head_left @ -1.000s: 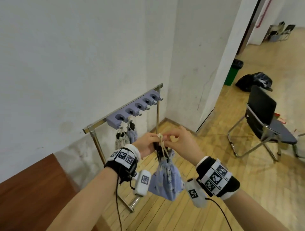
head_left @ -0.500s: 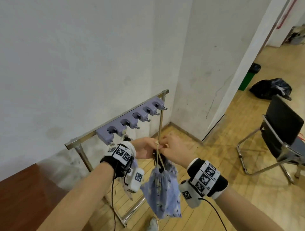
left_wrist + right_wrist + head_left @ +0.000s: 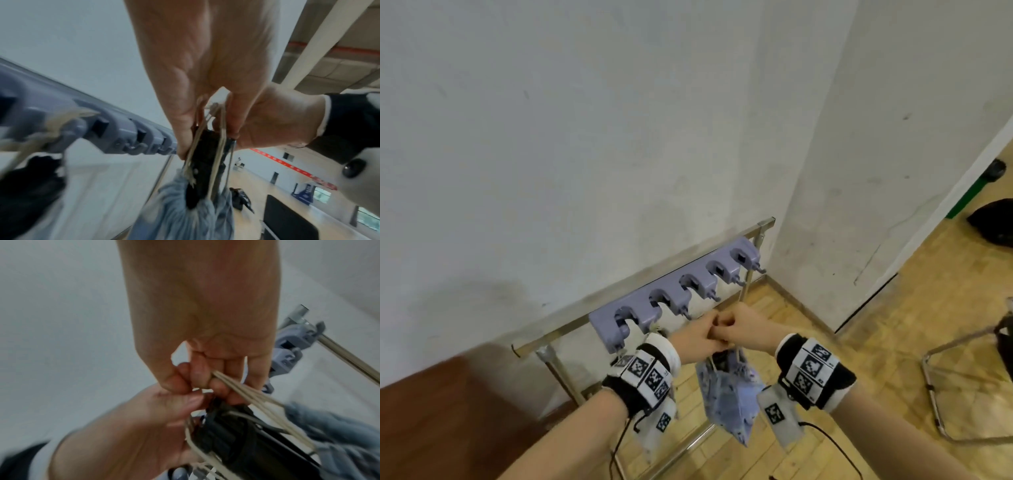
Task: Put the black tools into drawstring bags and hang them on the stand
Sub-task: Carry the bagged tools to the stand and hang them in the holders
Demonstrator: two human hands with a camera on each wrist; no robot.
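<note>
A light blue patterned drawstring bag (image 3: 732, 401) hangs below both hands, with a black tool (image 3: 205, 162) sticking out of its gathered mouth. My left hand (image 3: 700, 337) and right hand (image 3: 739, 325) meet just in front of the purple hook rail (image 3: 671, 298) on the metal stand (image 3: 760, 228). Each hand pinches the beige drawstrings (image 3: 242, 391) above the bag. In the left wrist view the drawstrings (image 3: 213, 123) run down either side of the tool. Another bag with a black tool (image 3: 35, 178) hangs from the rail's left hook, partly hidden by my left wrist.
The stand is against a white wall (image 3: 585, 137) beside a corner. The rail's hooks to the right of my hands (image 3: 736, 282) carry nothing. A metal-framed chair (image 3: 962, 377) stands on the wooden floor at right, with a black bag (image 3: 993, 221) beyond it.
Both hands have carried the bag forward and up, closer to the hook rail. The view has turned left, so the chair has slid toward the right edge.
</note>
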